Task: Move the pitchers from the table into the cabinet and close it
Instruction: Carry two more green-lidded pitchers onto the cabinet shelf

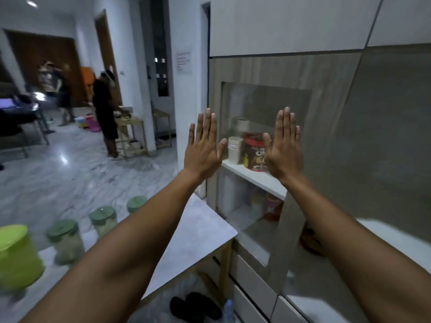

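Observation:
Three clear pitchers with dark green lids stand in a row on the grey table (198, 231): one (65, 241), one (103, 220) and one (136, 203), partly behind my left forearm. The cabinet (331, 141) is on the right, its glass-paned door (265, 106) shut over the shelves. My left hand (203, 145) and my right hand (283, 148) are raised flat in front of the cabinet, fingers straight and together, palms away from me, holding nothing. Both are well above and to the right of the pitchers.
A lime-green lidded container (16, 257) sits at the table's left end. Behind the glass are stacked white cups (234, 150) and a red-lidded tin (254, 152). Black slippers (196, 308) lie under the table. A person (105, 113) stands at a small table in the hallway.

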